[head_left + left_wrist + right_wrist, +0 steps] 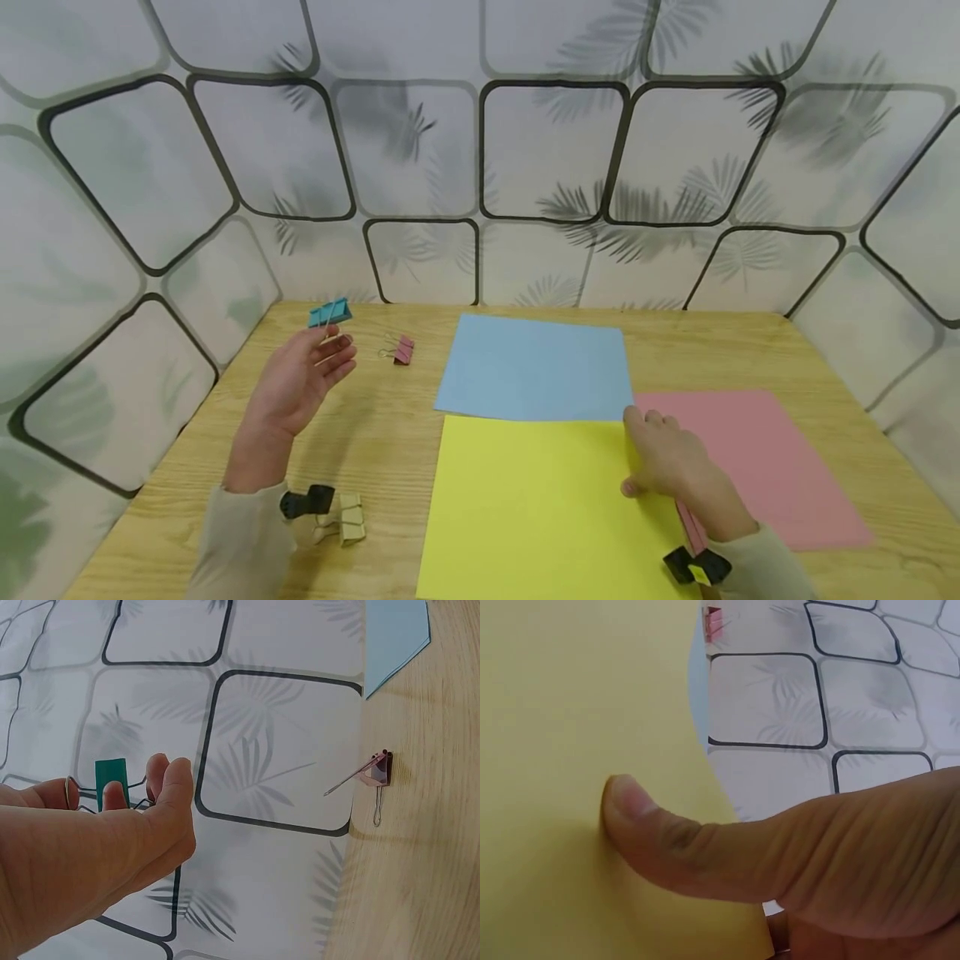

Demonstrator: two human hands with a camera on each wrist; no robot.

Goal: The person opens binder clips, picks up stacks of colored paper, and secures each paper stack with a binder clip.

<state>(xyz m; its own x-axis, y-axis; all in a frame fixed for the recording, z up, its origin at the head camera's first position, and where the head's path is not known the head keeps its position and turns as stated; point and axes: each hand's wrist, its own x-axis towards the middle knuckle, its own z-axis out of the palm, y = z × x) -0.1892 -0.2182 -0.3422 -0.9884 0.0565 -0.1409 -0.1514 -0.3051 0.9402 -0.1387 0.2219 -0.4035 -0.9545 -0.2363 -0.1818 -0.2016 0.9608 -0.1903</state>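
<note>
So on your table point(390, 450), the back sheet point(536, 367) sits behind the front sheet point(532, 508), with the side sheet point(780, 475) right of the front one. Your right hand's point(675, 467) at the front sheet's right edge. Over left, your left hand point(296, 387) has the held clip point(330, 312); the far clip point(403, 351) lies between that and the back sheet, the near clip point(351, 520) just right of your left wrist.
</note>
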